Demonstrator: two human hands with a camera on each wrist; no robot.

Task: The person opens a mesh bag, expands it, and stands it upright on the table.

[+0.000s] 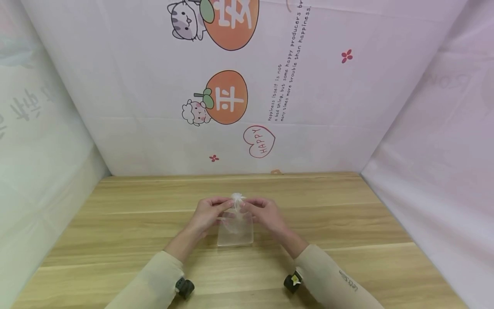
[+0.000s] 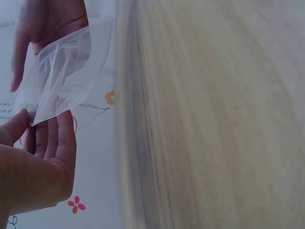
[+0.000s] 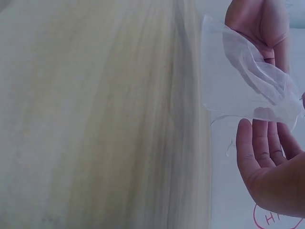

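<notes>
A sheer white organza drawstring bag (image 1: 236,234) hangs between my hands, its mouth gathered into a ruffle (image 1: 237,196) at the top. From the left, my left hand (image 1: 206,214) pinches the gathered neck between thumb and fingers. Opposite it, my right hand (image 1: 269,214) pinches the neck too, the thumb in front and the other fingers behind. In the left wrist view, thin cord (image 2: 97,114) trails from the bag beside the left fingers. The right wrist view shows the bag's flat, see-through body (image 3: 221,71); a hand shows through the mesh.
A wood-grain table (image 1: 127,231) lies beneath the hands. Behind it rises a white printed cloth (image 1: 316,141), and more white cloth (image 1: 436,171) hangs along both sides. Dark wrist cameras (image 1: 185,287) sit at the beige sleeves (image 1: 158,274).
</notes>
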